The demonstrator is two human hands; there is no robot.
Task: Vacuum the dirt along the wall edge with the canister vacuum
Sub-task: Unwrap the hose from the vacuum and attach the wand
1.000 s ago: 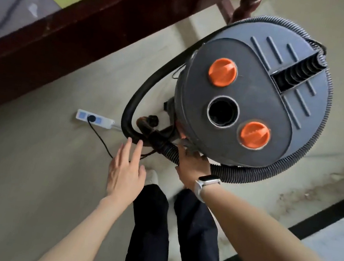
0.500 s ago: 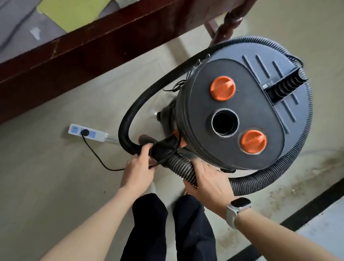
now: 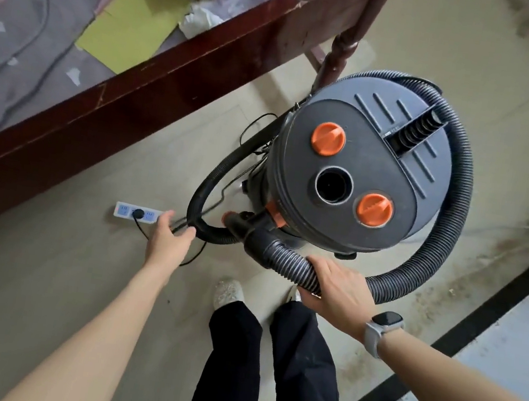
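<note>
from my head camera, the canister vacuum [image 3: 355, 175] stands on the floor [image 3: 42, 271] right in front of my feet, beside the dark wooden bed frame [image 3: 126, 113]. its ribbed hose [image 3: 452, 206] loops around the canister's far and right sides and comes back to the front. my right hand [image 3: 335, 288] is curled over the hose just in front of the canister, gripping it; a watch [image 3: 381, 329] sits on that wrist. my left hand [image 3: 167, 237] reaches to the left of the canister, fingers loosely spread, touching the hose's black end [image 3: 205, 226]; whether it grips i cannot tell. a power strip [image 3: 134, 212] lies just beyond that hand. dirt [image 3: 429, 298] stains the floor right of the canister, along a black strip [image 3: 477, 318].
</note>
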